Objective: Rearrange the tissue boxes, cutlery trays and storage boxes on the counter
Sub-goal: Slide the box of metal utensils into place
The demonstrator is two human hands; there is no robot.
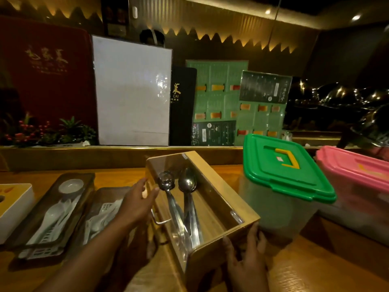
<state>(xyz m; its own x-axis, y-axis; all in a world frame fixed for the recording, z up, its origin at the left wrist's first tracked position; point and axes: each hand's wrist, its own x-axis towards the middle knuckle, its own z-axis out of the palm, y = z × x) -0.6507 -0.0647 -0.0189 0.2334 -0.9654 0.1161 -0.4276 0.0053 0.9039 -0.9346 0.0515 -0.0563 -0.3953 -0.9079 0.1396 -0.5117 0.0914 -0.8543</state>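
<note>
A wooden cutlery box (219,199) with a clear lid sits tilted at the middle of the counter, holding metal spoons (187,186) and a ladle. My left hand (136,201) presses against its left side near a metal handle. My right hand (246,260) grips its near right corner. Two dark cutlery trays (63,207) (101,218) with white plastic spoons lie to the left. A white tissue box (14,209) stands at the far left. A clear storage box with a green lid (282,171) stands right of the wooden box, and one with a pink lid (355,171) beyond it.
Menu boards and a white sheet (132,91) lean on a raised ledge behind the counter. A plant arrangement with red berries (42,131) sits at the back left. The wooden counter top (315,266) shows bare at the near right.
</note>
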